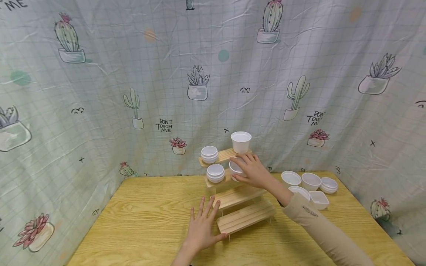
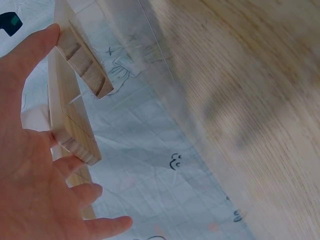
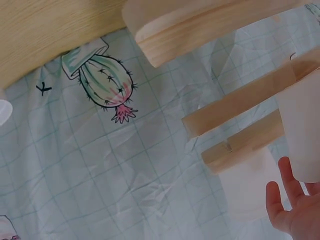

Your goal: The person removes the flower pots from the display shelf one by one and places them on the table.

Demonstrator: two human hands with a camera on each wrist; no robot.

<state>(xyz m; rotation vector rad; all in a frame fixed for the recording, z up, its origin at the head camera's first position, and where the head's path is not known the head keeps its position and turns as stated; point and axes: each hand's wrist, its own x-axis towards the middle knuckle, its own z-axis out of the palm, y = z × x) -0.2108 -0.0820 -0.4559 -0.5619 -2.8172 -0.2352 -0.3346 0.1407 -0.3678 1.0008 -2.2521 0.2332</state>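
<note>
Head view, near edge first: your left hand [image 1: 201, 229] lies at the left end of the stand [image 1: 246, 218], fingers straight and spread, thumb tip on the bottom step. It grips nothing; left wrist view shows the thumb against that step's end and the fingers about the step above. Likely there as a brace, so the light stand won't skid while you reach over it.

Stand rises away from you in four steps. Each step's long axis runs left to right, right end angled farther off.

Beyond the lower two steps, your right hand [image 1: 254, 171] has a cup [image 1: 235, 169] in a partly closed grip, thumb and fingers about its wall. Cup is at the right part of the second step from the top; cannot tell whether its base bears on the wood. Axis looks about upright, mouth up, though your fingers cover part of the rim. A side hold probably suits a smooth, tapered wall.

Left of it, same step: a bowl [image 1: 215, 173], mouth up. Off right on the table [image 1: 153, 221], a group of loose cups [image 1: 291, 180] with a square tub [image 1: 318, 200].

Top step: small bowl [image 1: 209, 154] left, tall cup [image 1: 241, 143] right, seemingly spaced to match the pair below. Cactus-print curtain [image 1: 166, 74] behind.
</note>
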